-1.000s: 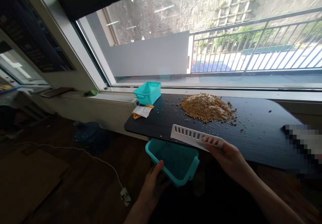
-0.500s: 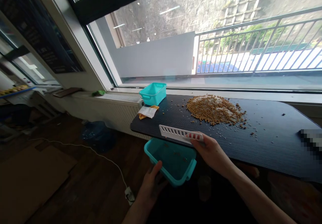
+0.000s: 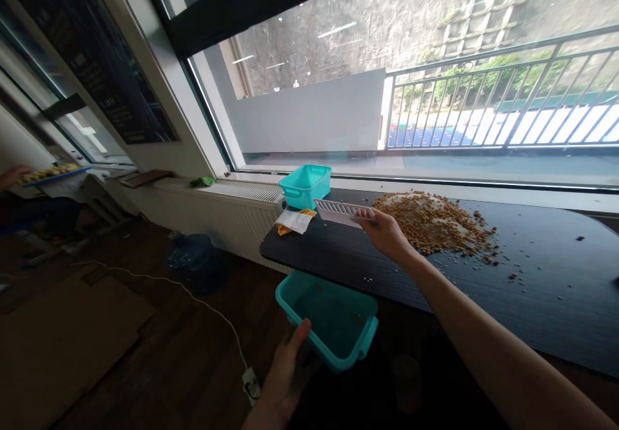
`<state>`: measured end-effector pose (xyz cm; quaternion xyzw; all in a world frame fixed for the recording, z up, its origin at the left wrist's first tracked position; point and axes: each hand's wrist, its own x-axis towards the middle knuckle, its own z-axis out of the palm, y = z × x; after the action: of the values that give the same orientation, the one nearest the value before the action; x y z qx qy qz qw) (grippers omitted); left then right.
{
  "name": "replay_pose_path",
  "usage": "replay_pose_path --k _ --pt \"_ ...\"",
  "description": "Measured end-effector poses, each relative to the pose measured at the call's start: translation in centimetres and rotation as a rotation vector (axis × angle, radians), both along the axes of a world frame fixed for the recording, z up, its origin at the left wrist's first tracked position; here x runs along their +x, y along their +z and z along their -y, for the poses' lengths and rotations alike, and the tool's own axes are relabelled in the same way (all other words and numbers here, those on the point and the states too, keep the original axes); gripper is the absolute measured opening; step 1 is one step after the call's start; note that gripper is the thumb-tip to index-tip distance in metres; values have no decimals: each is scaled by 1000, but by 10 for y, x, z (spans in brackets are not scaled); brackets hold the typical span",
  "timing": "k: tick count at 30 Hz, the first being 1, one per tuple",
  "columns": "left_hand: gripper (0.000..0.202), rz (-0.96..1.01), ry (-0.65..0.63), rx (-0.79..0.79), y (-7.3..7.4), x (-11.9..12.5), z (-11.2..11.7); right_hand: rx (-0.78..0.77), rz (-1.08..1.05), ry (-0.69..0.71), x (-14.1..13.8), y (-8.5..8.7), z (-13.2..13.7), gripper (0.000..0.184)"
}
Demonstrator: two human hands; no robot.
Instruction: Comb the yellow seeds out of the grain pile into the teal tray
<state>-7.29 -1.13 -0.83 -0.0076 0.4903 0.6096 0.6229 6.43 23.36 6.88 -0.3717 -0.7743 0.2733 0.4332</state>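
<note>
spillage is what i'd watch for from my distant seat: if my left hand let the rectangular teal plastic bin sag or slip away from the dark wood-grain tabletop, anything pushed over the edge could land on the brown floor. the long white slotted plastic strip ends so near the smaller teal plastic box that a careless swing might knock it; i can't tell whether they touch. my right hand is curled tight around the strip's near end, so the strip reaches leftward from it over the tabletop, left of the heaped golden-brown and white grains. my left hand is half curled, thumb over the bin's near rim, fingers hidden; the bin lies just beyond it, below the table edge.
</note>
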Motion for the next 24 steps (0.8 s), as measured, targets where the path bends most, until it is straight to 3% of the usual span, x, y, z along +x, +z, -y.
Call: replay_pose_path --k 3,6,11,15,20,24 --pt "48 -11 7 1 -4 -8 1 -8 5 0 -10 -9 -10 28" --pt "51 -16 13 2 -13 -15 1 -28 9 36 -5 -11 0 27" --pt "52 -19 13 20 -17 -15 1 -166 54 226 35 10 48 33" --pt "52 -16 -1 62 -12 -11 2 -219 39 187 71 29 63 39" --pt "55 34 3 31 -10 -9 4 -128 -102 -145 82 32 18 38" --pt "58 38 39 -16 -11 -11 4 -12 60 -328 69 32 -39 42"
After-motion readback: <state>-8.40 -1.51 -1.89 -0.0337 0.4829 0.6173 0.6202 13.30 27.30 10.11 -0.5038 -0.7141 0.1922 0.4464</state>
